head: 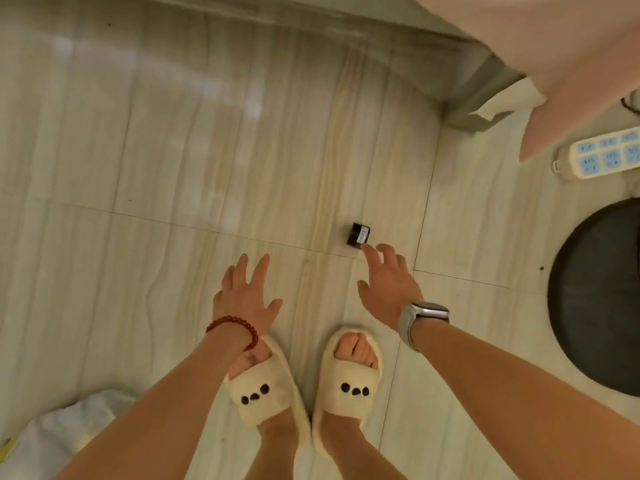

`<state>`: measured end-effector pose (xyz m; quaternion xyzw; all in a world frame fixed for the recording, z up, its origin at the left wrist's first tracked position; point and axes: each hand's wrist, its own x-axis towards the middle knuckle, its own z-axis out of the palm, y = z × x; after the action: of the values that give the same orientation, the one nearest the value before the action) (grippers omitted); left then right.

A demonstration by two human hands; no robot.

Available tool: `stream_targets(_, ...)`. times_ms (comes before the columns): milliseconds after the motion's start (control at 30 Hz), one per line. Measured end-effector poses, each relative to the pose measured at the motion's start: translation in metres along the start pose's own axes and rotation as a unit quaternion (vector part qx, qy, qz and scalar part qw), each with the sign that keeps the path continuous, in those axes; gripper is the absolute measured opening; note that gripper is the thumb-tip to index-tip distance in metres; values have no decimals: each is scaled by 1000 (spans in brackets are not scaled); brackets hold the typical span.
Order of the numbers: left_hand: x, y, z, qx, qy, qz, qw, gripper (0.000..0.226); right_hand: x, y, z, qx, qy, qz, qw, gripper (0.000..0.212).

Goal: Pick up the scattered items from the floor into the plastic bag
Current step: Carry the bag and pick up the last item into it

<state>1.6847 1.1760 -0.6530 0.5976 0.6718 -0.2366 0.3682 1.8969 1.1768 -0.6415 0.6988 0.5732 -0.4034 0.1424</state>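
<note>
A small black jar with a white label (358, 234) lies on the pale tiled floor right of centre. My right hand (386, 284), with a watch on its wrist, reaches down toward the jar; its fingers are spread and the index fingertip is just short of the jar. My left hand (244, 294), with a red bead bracelet on the wrist, hangs over the floor with straight spread fingers and holds nothing. A white plastic bag (65, 434) lies crumpled on the floor at the lower left, partly hidden by my left forearm.
My feet in cream fluffy slippers (301, 386) stand below the hands. A dark round base (599, 299) fills the right edge. A white power strip (599, 155) lies at the upper right, under pink bedding (554, 46). A crumpled tissue (502, 100) sits by the bed corner.
</note>
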Motion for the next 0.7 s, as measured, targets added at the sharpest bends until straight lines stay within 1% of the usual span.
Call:
stream_targets(100, 51, -11, 29, 27, 23, -16, 999, 87, 53, 2, 23, -61, 66, -34, 995, 65)
stream_targets(167, 75, -17, 43, 59, 46, -16, 997, 91, 80, 4, 39, -89, 66, -44, 993, 63)
stream_targets(233, 89, -21, 55, 94, 60, 5, 994, 93, 100, 5, 50, -111, 74, -68, 989, 55)
stream_targets(300, 92, -27, 60, 135, 75, 25, 988, 93, 112, 0, 48, -111, 82, -112, 984, 40)
stream_targets(333, 91, -31, 57, 130, 76, 29, 988, 91, 116, -8, 43, -116, 71, -142, 981, 36)
stream_targets(367, 91, -34, 50, 118, 79, 42, 989, 86, 121, -18, 37, -126, 59, -178, 974, 37)
stream_targets(467, 98, -46, 17, 77, 101, 109, 986, 65, 132, -56, 17, -132, 22, -250, 959, 45)
stream_targets(500, 100, -55, 5, 67, 103, 110, 986, 61, 137, -74, 12, -126, 21, -266, 956, 47)
stream_targets(533, 101, -64, -10, 60, 115, 101, 987, 58, 141, -94, 8, -112, 25, -280, 953, 48)
stream_targets(600, 94, -84, -41, 32, 181, 68, 981, 55, 143, -138, 3, -84, 27, -303, 949, 50)
stream_targets(667, 66, -109, -63, -16, 250, 6, 968, 56, 134, -184, 7, -65, 21, -337, 939, 50)
stream_targets(700, 47, -124, -68, -47, 272, -27, 961, 52, 126, -206, 13, -62, 7, -353, 934, 50)
